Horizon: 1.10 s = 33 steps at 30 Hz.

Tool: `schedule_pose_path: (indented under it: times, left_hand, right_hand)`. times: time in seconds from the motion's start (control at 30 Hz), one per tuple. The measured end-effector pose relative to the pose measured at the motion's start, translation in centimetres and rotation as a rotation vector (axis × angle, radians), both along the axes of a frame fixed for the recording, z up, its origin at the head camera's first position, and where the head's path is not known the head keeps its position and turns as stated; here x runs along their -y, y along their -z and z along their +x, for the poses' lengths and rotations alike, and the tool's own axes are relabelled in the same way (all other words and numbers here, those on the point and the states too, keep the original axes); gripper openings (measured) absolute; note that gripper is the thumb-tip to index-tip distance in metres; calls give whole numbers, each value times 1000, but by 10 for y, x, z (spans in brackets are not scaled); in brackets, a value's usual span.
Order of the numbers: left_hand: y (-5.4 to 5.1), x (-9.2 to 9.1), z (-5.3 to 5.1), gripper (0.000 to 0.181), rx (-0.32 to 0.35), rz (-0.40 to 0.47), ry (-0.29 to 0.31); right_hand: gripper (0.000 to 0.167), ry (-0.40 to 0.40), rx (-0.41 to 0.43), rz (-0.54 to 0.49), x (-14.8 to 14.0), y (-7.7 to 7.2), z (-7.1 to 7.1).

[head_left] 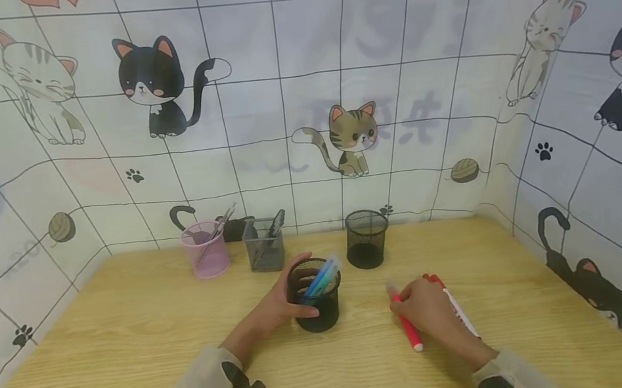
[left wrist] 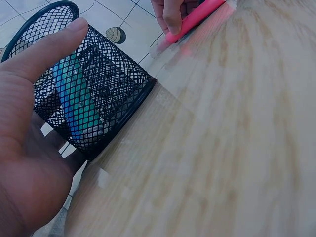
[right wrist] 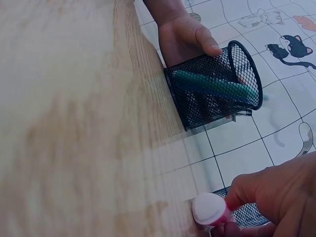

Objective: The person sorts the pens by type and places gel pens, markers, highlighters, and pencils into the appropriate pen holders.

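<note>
In the head view my left hand grips a round black mesh pen cup, fingers behind it and thumb across its front. The cup stands upright on the table. A blue pen and a green one lean inside it, and the left wrist view shows them through the mesh. To the right, my right hand pinches a pinkish-red marker with a clear cap and a white end. That marker lies low at the tabletop. Beside the hand lies a white marker with red ends, partly hidden by the hand.
Along the back of the wooden table stand a pink cup with slim tools, a square dark mesh holder with dark pens, and another round black mesh cup. Cat-patterned cloth closes off the back and sides.
</note>
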<state>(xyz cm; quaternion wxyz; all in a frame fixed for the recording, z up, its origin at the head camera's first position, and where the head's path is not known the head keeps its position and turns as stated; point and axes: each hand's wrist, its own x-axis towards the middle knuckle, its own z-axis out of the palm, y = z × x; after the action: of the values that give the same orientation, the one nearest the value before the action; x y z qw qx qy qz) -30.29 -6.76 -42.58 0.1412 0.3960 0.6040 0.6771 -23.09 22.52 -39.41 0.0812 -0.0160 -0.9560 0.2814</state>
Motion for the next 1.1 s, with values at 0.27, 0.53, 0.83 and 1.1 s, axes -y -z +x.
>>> schedule_pose_path:
  times: [0.27,0.53,0.83,1.1]
  left_hand:
    - [2,0,0,103,-10,0,-2]
    - [2,0,1,102,-2,2,-17]
    - [0,-2,1,102,-1,-4,-27]
    - [2,-1,-1,102,-9,3,-17]
  right_hand:
    - [13,-1,-4,-15,0,0,1]
    - [12,-15,-35,-27,-1,1,2]
    - [19,-15,-72,-47,2,-2,2]
    - [21,-9,-197,-87,15,-14,4]
